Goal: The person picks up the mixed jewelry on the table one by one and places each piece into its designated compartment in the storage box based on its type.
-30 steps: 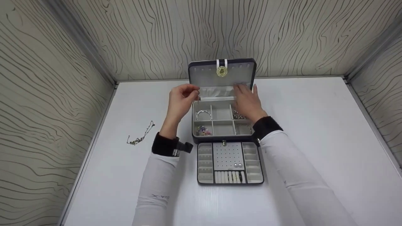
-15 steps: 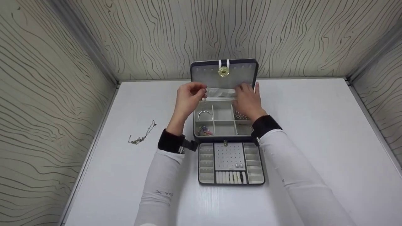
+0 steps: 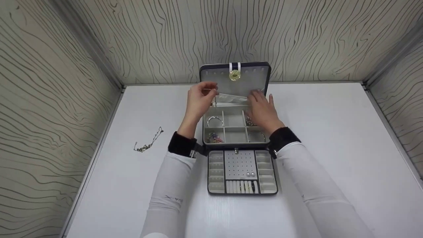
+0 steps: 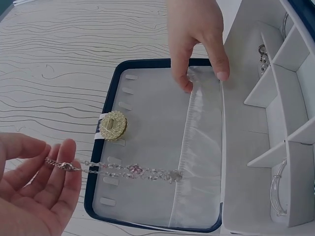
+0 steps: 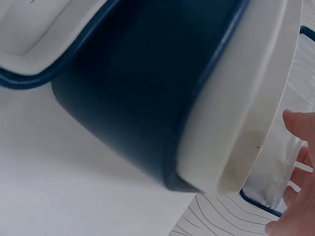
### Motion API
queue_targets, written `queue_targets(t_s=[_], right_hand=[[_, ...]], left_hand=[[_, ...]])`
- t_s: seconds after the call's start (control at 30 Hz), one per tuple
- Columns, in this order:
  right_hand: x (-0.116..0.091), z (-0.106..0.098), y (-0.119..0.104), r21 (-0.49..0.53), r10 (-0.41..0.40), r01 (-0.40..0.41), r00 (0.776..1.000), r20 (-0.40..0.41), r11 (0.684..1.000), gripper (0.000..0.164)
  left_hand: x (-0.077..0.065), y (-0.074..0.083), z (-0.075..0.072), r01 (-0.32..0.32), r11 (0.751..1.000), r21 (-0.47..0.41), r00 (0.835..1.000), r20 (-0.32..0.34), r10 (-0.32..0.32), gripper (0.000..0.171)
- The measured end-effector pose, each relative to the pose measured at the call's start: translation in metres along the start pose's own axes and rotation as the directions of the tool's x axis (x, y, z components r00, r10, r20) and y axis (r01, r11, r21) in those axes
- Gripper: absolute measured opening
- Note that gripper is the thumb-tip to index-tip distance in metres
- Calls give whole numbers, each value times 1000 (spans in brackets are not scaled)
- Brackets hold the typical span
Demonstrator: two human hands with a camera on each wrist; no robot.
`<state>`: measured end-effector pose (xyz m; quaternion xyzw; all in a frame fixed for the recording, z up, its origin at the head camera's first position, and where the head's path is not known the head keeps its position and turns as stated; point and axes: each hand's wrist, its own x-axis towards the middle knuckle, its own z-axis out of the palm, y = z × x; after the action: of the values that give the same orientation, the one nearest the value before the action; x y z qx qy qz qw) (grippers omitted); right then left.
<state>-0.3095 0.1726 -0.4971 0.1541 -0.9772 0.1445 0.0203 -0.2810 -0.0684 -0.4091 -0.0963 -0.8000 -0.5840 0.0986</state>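
Note:
My left hand [image 3: 199,99] pinches a fine chain bracelet [image 4: 133,170] by its clasp end; clear and pink stones show along its two strands. It dangles in front of the raised lid [image 3: 214,77] of a dark blue jewelry box. My right hand [image 3: 263,109] is at the right of the lid, fingers bent over the upper edge of the white fabric pocket [image 4: 202,147], which slants down toward them. In the left wrist view the right thumb lies apart, near the hinge. The right wrist view mostly shows the box's side wall [image 5: 118,108], and some right fingertips are hidden.
Box compartments hold a silver bangle [image 3: 215,121], colored beads [image 3: 213,137], pearly beads [image 3: 250,121] and another bangle [image 3: 256,136]. In front lies a tray [image 3: 217,172] with pearl earrings [image 3: 250,174] and rings [image 3: 248,187]. Another chain [image 3: 144,148] lies on the table's left.
My left hand has moved slightly right and up, raising the bracelet before the lid. The pocket's edge now sags lower near my right hand, which stays at the lid.

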Motion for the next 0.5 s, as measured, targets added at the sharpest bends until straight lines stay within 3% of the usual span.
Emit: queue_targets(t_s=[0.5], right_hand=[[-2,4,2,-24,-2,2,1000,4,1000,60]], left_hand=[[33,-1,8,27,997,72,999,31,-29,49]])
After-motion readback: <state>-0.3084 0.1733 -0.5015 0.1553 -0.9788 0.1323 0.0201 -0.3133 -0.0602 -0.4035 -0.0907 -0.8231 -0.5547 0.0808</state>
